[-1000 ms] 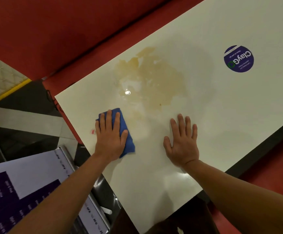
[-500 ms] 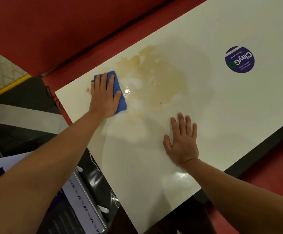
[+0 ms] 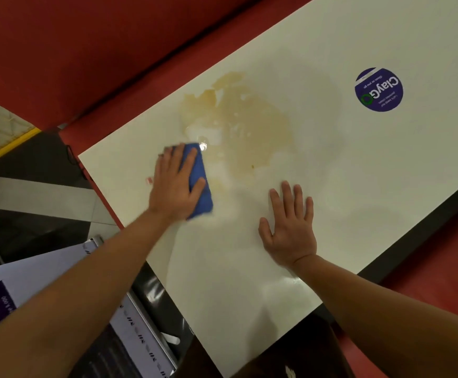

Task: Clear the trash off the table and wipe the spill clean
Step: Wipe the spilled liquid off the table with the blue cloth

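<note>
A wide brownish spill (image 3: pixel 244 124) spreads over the white table (image 3: pixel 358 170), with a wet smear trailing toward me. My left hand (image 3: pixel 174 184) presses flat on a folded blue cloth (image 3: pixel 201 181) at the spill's near-left edge, fingers straight and blurred with motion. My right hand (image 3: pixel 290 227) lies flat on the table with fingers spread, to the right of the cloth and just short of the spill. A tiny red scrap (image 3: pixel 149 180) sits on the table left of my left hand.
A round purple sticker (image 3: pixel 378 90) marks the table at the far right. Red bench seating (image 3: pixel 85 50) runs along the far side. A white and purple sign board (image 3: pixel 17 290) stands on the floor at the lower left, beside the table's corner.
My left hand pushed the blue cloth away toward the table's far-left edge, then drew it back toward me along the spill's left side. My right hand stayed planted.
</note>
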